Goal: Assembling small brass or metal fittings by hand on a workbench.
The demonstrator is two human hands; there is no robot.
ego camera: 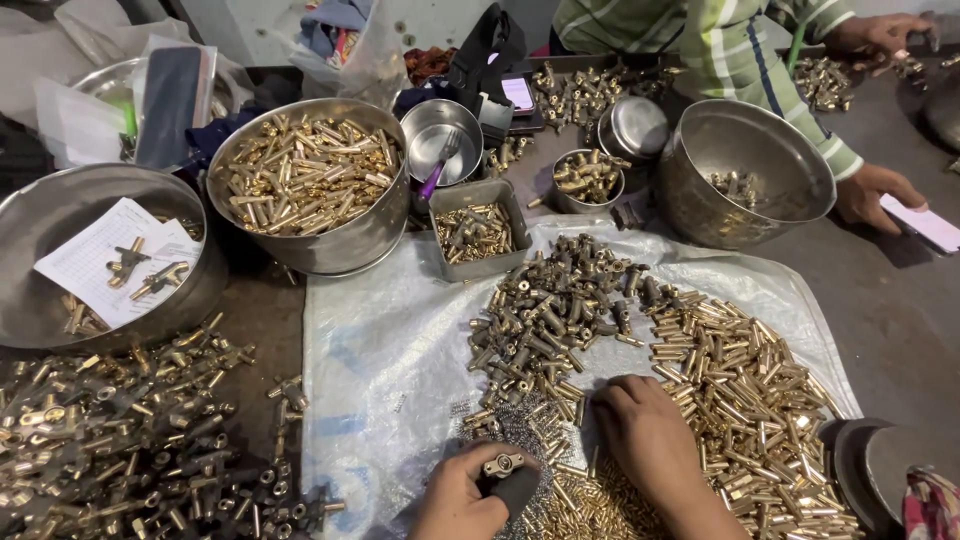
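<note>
My left hand point(462, 500) is closed around a small brass fitting with a dark body point(503, 466), held just above a heap of tiny steel springs point(520, 425). My right hand point(645, 435) lies palm down with its fingertips on the loose brass pins between the springs and a wide pile of brass tubes point(745, 385). Both hands work over a white plastic sheet point(390, 340). A darker heap of brass fittings point(555, 310) sits just beyond my fingers.
A large steel bowl of brass tubes point(310, 180), a small square tin point(478, 230), and more bowls point(745, 175) stand behind. Assembled fittings point(130, 440) cover the left table. A pan with paper point(100, 255) sits left. Another person's hand point(880, 195) rests right.
</note>
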